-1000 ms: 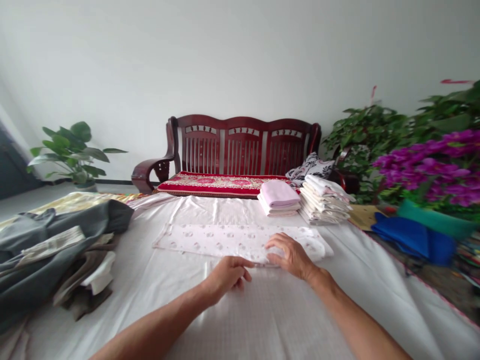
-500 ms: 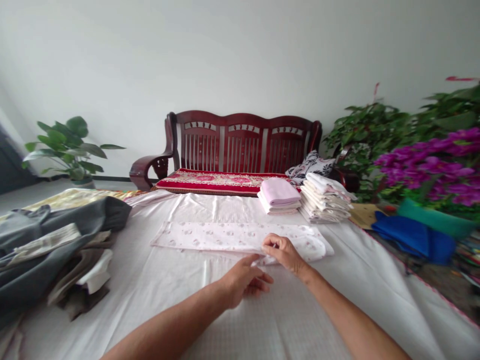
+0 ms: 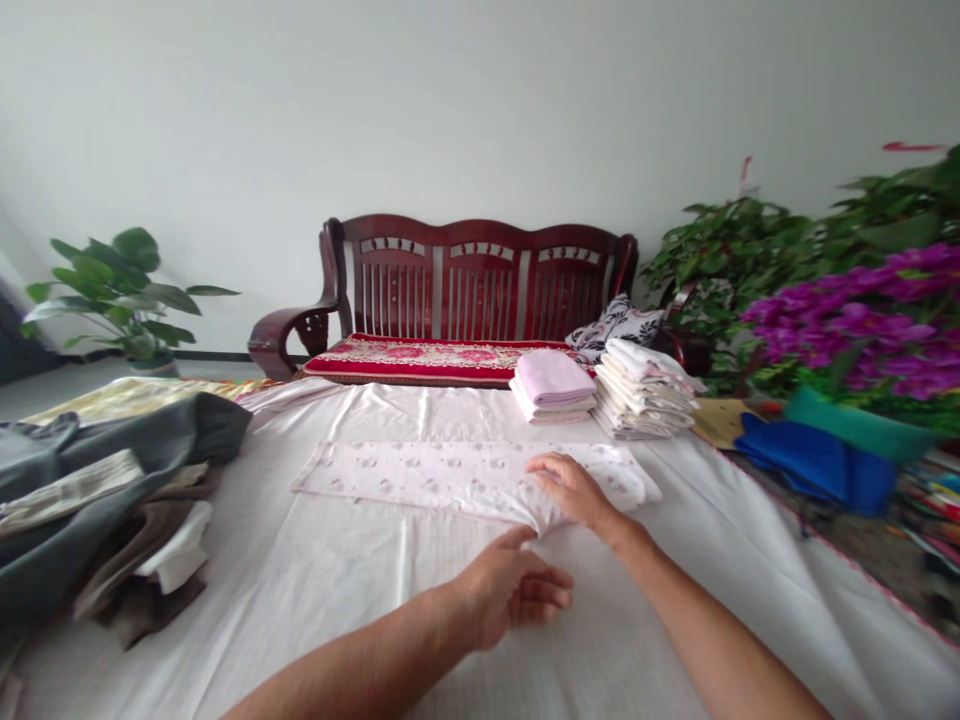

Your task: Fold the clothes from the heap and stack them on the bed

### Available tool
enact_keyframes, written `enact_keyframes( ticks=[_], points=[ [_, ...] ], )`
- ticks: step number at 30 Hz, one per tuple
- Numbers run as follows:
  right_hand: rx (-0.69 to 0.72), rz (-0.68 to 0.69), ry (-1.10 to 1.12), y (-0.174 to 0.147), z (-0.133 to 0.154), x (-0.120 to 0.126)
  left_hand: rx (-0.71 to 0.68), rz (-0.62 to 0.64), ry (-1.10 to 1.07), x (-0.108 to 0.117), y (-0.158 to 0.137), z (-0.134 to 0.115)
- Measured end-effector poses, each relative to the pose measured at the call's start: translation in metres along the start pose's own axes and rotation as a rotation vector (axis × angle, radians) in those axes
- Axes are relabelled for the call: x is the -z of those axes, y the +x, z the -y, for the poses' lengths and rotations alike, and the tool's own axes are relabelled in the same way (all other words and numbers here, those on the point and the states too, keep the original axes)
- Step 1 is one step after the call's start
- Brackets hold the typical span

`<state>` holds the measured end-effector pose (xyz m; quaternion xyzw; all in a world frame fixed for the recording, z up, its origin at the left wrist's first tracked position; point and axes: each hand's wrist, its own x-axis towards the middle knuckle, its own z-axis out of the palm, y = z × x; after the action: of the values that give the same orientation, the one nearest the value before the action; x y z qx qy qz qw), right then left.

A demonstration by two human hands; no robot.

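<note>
A white cloth with small pinkish-grey prints [image 3: 427,475] lies folded into a long strip across the white sheet in front of me. My left hand [image 3: 506,585] is at its near edge, the thumb tip touching the cloth where the edge draws to a point. Its other fingers curve loosely below, apart from the thumb. Over the right half of the strip, my right hand [image 3: 574,492] rests with fingers stretched on top of the fabric; its thumb is hidden. Bunched creases run between the two hands.
Beyond the strip stand a short stack topped by a pink folded cloth [image 3: 553,378] and a taller pile of folded white cloths [image 3: 646,390]. Dark garments [image 3: 150,500] lie heaped at left. A blue cloth [image 3: 814,462] and purple flowers [image 3: 862,310] are at right, a wooden bench [image 3: 480,270] behind.
My right hand has gone from pinching the near edge to lying with stretched fingers on the cloth. My left hand has shifted slightly right and nearer to me. The edge between them is more creased.
</note>
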<state>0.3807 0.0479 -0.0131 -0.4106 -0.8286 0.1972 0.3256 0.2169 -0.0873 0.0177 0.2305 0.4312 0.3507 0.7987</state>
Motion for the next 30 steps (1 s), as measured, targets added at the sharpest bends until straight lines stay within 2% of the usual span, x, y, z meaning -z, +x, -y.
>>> enact_keyframes(
  ticks=[5, 12, 15, 17, 18, 21, 22, 23, 24, 26, 28, 30],
  points=[
    [0.064, 0.100, -0.257, -0.006, 0.003, 0.003, 0.010, 0.036, 0.090, 0.000, -0.001, 0.006],
    [0.072, 0.219, -0.356, -0.015, 0.021, -0.001, 0.032, 0.081, 0.135, 0.006, -0.005, 0.007],
    [0.066, 0.245, -0.427, -0.018, 0.024, -0.006, 0.015, 0.046, 0.252, 0.009, -0.008, 0.005],
    [0.060, 0.258, -0.450, -0.019, 0.024, -0.008, -0.083, -0.032, 0.476, 0.013, -0.008, 0.001],
    [0.054, 0.261, -0.455, -0.020, 0.024, -0.009, -0.187, -0.091, 0.632, 0.015, -0.008, -0.002],
    [0.040, 0.279, -0.453, -0.021, 0.024, -0.011, -0.638, -0.279, 1.129, 0.026, -0.005, -0.015],
    [0.039, 0.286, -0.451, -0.021, 0.024, -0.011, -0.758, -0.336, 1.273, 0.030, -0.004, -0.019],
    [0.039, 0.295, -0.449, -0.022, 0.024, -0.011, -0.821, -0.383, 1.406, 0.035, -0.003, -0.023],
    [0.043, 0.308, -0.446, -0.022, 0.024, -0.010, -0.827, -0.419, 1.527, 0.039, -0.002, -0.026],
    [0.054, 0.334, -0.436, -0.021, 0.023, -0.008, -0.743, -0.476, 1.722, 0.046, 0.001, -0.032],
    [0.052, 0.332, -0.435, -0.020, 0.016, -0.003, -0.663, -0.513, 1.838, 0.051, 0.003, -0.035],
    [0.018, 0.273, -0.481, -0.020, 0.003, 0.005, -0.640, -0.534, 1.893, 0.055, 0.005, -0.037]
  ],
)
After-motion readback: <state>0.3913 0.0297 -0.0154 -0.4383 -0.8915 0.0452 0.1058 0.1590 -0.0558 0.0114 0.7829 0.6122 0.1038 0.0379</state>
